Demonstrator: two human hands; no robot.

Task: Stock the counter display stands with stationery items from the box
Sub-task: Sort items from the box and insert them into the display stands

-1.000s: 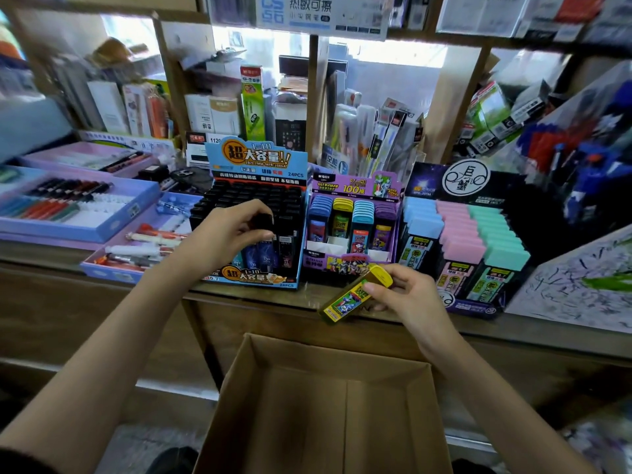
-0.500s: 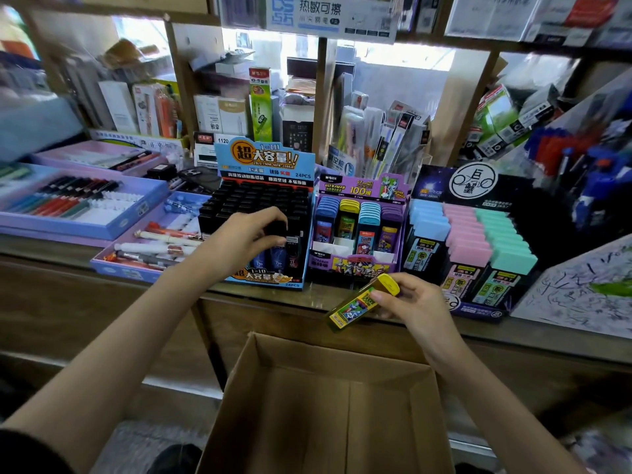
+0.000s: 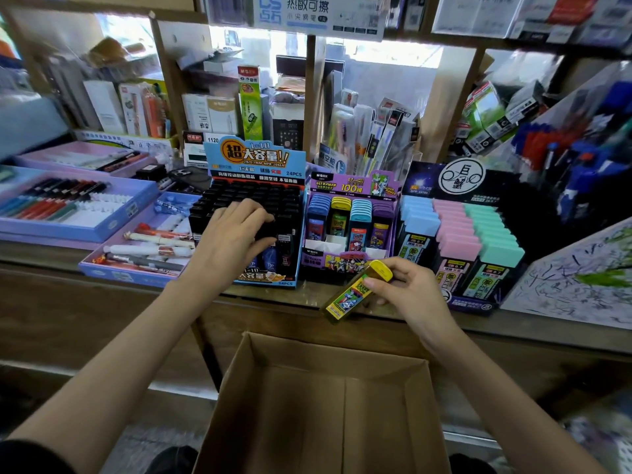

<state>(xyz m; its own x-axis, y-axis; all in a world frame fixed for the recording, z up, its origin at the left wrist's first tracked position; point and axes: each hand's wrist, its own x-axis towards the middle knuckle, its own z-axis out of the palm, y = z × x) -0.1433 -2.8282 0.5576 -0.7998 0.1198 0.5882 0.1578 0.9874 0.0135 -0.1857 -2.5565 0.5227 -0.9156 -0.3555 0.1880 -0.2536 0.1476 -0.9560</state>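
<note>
Restocking under way: pinching a yellow lead case [image 3: 354,293] in the right hand [image 3: 412,293] over the bench [image 3: 270,293] edge, just before the purple stand [image 3: 337,265]; gripping black cases [image 3: 260,196] with the left hand [image 3: 232,244]. Next, probably: standing it upright, slotting into the yellow row [image 3: 340,204].

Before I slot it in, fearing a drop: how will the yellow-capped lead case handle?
Probably stiff and light: the right hand merely pinches the slim yellow-capped lead case. Flat sides, so unlikely to roll. Its glossy label may slip.
</note>
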